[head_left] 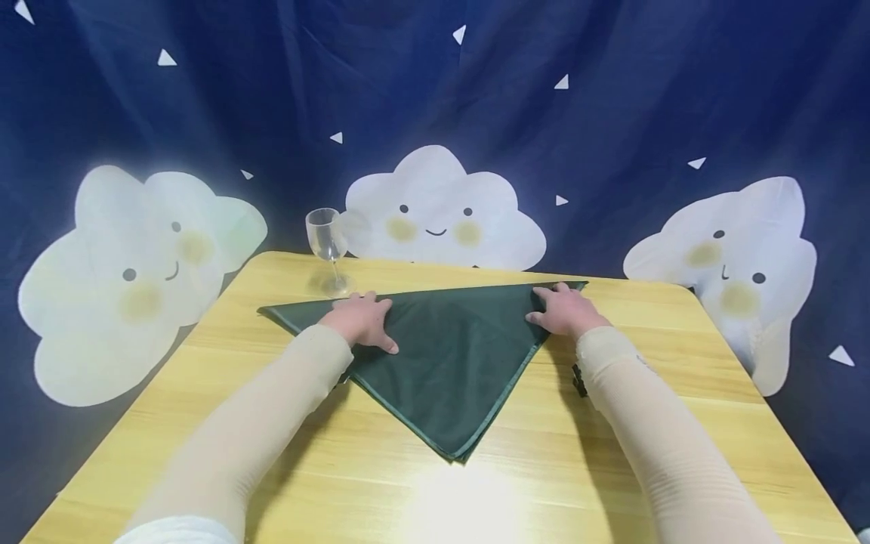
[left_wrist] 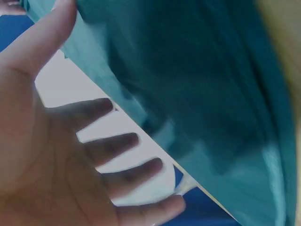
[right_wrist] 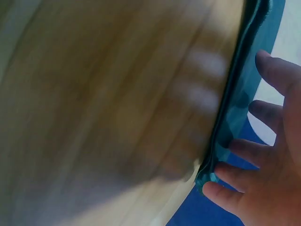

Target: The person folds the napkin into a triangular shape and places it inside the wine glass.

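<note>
A dark green cloth napkin point(head_left: 455, 363), folded into a triangle, lies on the table with its point toward the person. On its left part, near the far folded edge, my left hand point(head_left: 362, 319) rests with fingers spread. The left wrist view shows that hand's straight fingers point(left_wrist: 124, 143) and thumb beside the green fabric point(left_wrist: 188, 94). My right hand point(head_left: 566, 310) touches the napkin near its right corner, fingers extended. In the right wrist view, the fingertips point(right_wrist: 223, 143) lie along the cloth's narrow end point(right_wrist: 235, 99). Neither hand grips the fabric.
A clear wine glass point(head_left: 328, 242) stands upright at the back left, just behind the napkin and close to my left hand. The light wooden table point(head_left: 381, 491) has its far edge against a dark blue curtain point(head_left: 408, 75) printed with white clouds.
</note>
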The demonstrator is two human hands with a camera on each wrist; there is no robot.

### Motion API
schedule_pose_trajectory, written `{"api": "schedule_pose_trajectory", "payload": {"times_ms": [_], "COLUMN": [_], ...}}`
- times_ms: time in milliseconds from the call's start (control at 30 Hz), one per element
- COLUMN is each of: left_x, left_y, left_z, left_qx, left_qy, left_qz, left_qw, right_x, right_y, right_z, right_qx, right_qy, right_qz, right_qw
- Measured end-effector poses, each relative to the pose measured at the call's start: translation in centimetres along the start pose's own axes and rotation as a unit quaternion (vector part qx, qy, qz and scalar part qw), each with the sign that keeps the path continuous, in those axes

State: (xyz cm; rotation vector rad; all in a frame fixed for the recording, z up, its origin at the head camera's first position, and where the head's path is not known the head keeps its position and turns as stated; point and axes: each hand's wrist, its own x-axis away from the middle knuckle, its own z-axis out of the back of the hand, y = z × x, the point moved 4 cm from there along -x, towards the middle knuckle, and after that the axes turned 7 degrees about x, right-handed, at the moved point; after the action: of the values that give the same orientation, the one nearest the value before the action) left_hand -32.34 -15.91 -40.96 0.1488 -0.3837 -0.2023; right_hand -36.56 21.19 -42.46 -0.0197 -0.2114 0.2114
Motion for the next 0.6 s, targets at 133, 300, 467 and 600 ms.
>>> {"api": "schedule_pose_trajectory", "payload": {"times_ms": [133,300,467,600], "left_x": [1.1,1.2,0.5,0.0], "left_y": [-1.2,-1.2,0.3,1.2], "left_z": [0.0,-0.5,-0.8,-1.0], "left_qx": [-0.015,0.014,0.032,0.04], "left_qy": [-0.014,-0.032,-0.031,-0.035], "left_qz": [0.024,0.014,0.004,0.0], "left_qw": [0.9995,0.9993,0.999,0.9986], "right_x": [0.4,1.3,3.1,4.5], "right_y": [0.5,1.4,3.2,4.4], "right_z": [-0.3,-0.1,0.0,-0.3], "right_qx": [-0.005,-0.006,0.018,0.023], "right_qy": [-0.034,-0.064,-0.061,-0.056], "right_qz": [-0.004,-0.016,-0.025,-0.022], "right_qw": [0.999,0.998,0.998,0.998]}}
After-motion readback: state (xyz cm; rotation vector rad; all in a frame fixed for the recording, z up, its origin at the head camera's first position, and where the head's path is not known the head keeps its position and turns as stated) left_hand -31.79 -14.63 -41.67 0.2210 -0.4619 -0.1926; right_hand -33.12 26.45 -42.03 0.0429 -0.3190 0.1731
